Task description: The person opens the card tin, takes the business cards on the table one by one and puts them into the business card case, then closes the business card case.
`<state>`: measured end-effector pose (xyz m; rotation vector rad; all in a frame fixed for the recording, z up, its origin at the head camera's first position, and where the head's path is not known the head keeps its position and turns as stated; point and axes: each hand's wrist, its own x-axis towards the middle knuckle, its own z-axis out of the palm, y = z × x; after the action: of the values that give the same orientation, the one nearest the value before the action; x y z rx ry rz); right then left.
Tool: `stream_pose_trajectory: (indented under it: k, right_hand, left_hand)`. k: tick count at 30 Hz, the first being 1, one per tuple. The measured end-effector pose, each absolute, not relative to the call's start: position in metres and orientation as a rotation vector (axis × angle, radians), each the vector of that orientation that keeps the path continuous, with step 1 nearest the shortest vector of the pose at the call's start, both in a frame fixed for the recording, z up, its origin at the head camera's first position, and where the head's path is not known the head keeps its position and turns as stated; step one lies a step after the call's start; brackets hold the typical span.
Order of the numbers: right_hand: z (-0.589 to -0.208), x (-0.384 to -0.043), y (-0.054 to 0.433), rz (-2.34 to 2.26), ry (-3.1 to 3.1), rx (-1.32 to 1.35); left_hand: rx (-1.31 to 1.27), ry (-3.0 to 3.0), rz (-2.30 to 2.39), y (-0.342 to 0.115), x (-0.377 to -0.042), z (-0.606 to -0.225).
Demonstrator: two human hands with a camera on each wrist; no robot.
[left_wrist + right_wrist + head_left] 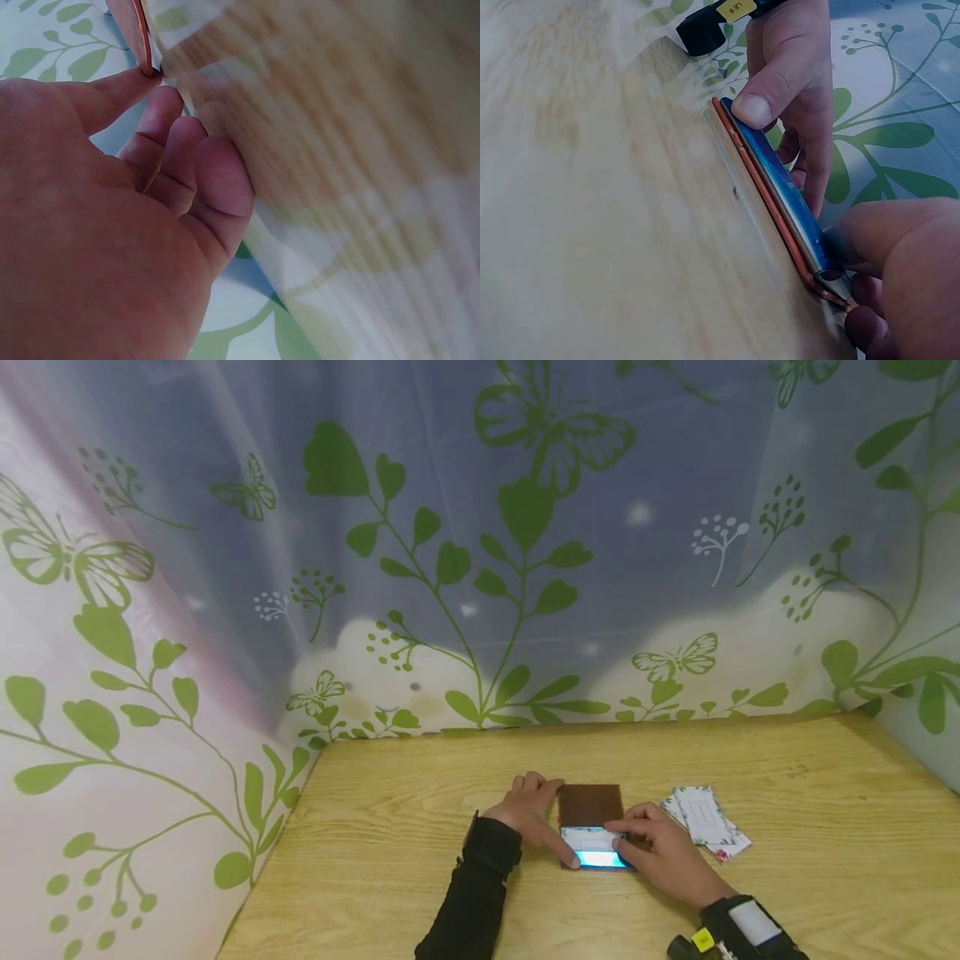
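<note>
A brown wallet [590,806] lies unfolded on the table. On its near half is a white card [587,836] with a leafy print, above a bright blue-and-white strip [600,858]. My left hand [527,817] steadies the wallet's left side, its thumb pressing the near-left corner and a forefinger touching the far-left edge. The right hand [667,852] pinches the card's right end between thumb and fingers. In the right wrist view, the wallet's orange-brown edge [769,199] shows under the shiny blue layer. How far the card sits inside a pocket cannot be told.
Several white floral-printed cards [702,816] lie overlapping to the right of the wallet, beyond the right hand. The wooden table [405,793] meets a leaf-and-butterfly patterned curtain [420,610] at the back and sides. Black straps [492,843] circle both wrists.
</note>
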<state>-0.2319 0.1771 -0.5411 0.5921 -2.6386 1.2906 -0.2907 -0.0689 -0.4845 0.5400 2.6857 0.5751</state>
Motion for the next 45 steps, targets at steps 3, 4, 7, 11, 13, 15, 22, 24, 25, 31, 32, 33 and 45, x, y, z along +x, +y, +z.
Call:
stream_pose_trajectory:
  k: [3,4,7,11,13,15,22,24,25,31,32,33,45]
  right_hand:
    - [-0.5404,-0.2318,0.1772,1.276,-2.652,0.589]
    - [-0.5403,-0.2319,0.1773,1.271,-2.655,0.59]
    - [-0.5404,-0.232,0.1779,1.273,-2.656,0.598]
    - [-0.5405,-0.2318,0.1785,1.295,-2.649,0.609]
    - [-0.5403,-0.2319,0.1788,1.287,-2.654,0.61]
    - [-0.5398,-0.232,0.1791,1.267,-2.665,0.612]
    - [-0.5374,-0.2319,0.1802,1.281,-2.678,0.615]
    - [-0.5368,-0.232,0.1799,1.282,-2.679,0.602]
    - [-0.5366,-0.2322,0.1794,1.278,-2.681,0.593]
    - [-0.5353,-0.231,0.1748,1.32,-2.618,0.378]
    - [-0.5354,-0.2306,0.1743,1.331,-2.585,0.335]
    - [-0.5356,-0.2302,0.174,1.332,-2.551,0.301]
    - [-0.5329,-0.2309,0.1818,1.098,-2.412,-0.167]
  left_hand:
    - [0.546,2.685,0.576,-0.0688,-0.2913,-0.485]
    - [0.547,2.684,0.577,-0.0687,-0.2914,-0.4851]
    - [0.549,2.684,0.579,-0.0686,-0.2912,-0.4846]
    - [0.548,2.683,0.579,-0.0684,-0.291,-0.4846]
    - [0.548,2.683,0.579,-0.0685,-0.2912,-0.4847]
    - [0.546,2.682,0.577,-0.0685,-0.2913,-0.4846]
    - [0.552,2.682,0.576,-0.0682,-0.292,-0.4835]
    - [0.554,2.683,0.576,-0.0683,-0.2921,-0.4829]
    - [0.556,2.682,0.576,-0.0685,-0.2922,-0.4827]
    - [0.561,2.672,0.576,-0.0699,-0.2919,-0.482]
    - [0.56,2.672,0.578,-0.0701,-0.2919,-0.4821]
    - [0.559,2.671,0.581,-0.0703,-0.2919,-0.482]
    - [0.56,2.652,0.617,-0.0716,-0.2908,-0.4816]
